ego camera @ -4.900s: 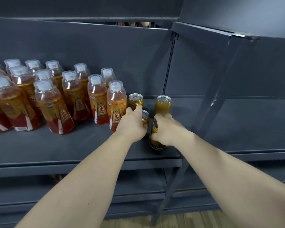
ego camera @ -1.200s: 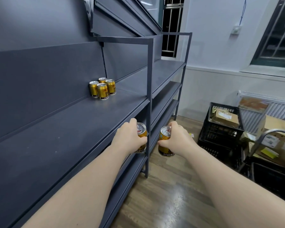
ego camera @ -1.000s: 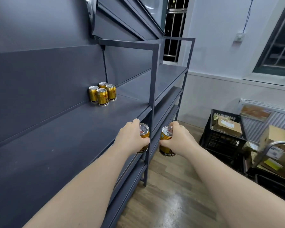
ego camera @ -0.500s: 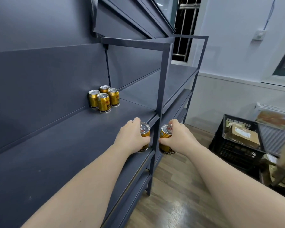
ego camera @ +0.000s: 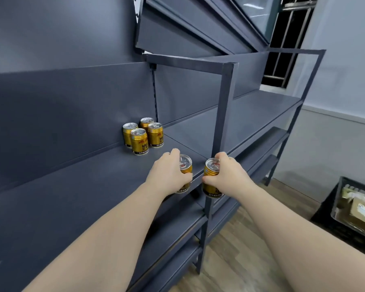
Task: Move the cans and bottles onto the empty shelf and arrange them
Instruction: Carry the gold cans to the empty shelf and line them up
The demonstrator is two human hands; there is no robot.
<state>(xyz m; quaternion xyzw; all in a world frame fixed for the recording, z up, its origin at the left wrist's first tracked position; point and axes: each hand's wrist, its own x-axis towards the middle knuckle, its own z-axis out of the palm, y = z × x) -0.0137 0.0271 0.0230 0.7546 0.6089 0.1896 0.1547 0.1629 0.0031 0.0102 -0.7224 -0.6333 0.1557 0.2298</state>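
My left hand grips a gold can upright, over the front part of the dark grey shelf. My right hand grips a second gold can, held just off the shelf's front edge beside the upright post. Several gold cans stand in a tight cluster at the back of the shelf, against the rear panel, up and to the left of my hands.
A second shelf bay continues to the right behind the post, with lower shelves beneath. A black crate with boxes sits on the wooden floor at the right. A barred window is at the far end.
Both hands have carried their cans forward and up, closer to the cluster on the shelf. The view has turned left, toward the shelving; the crate has slid to the right edge.
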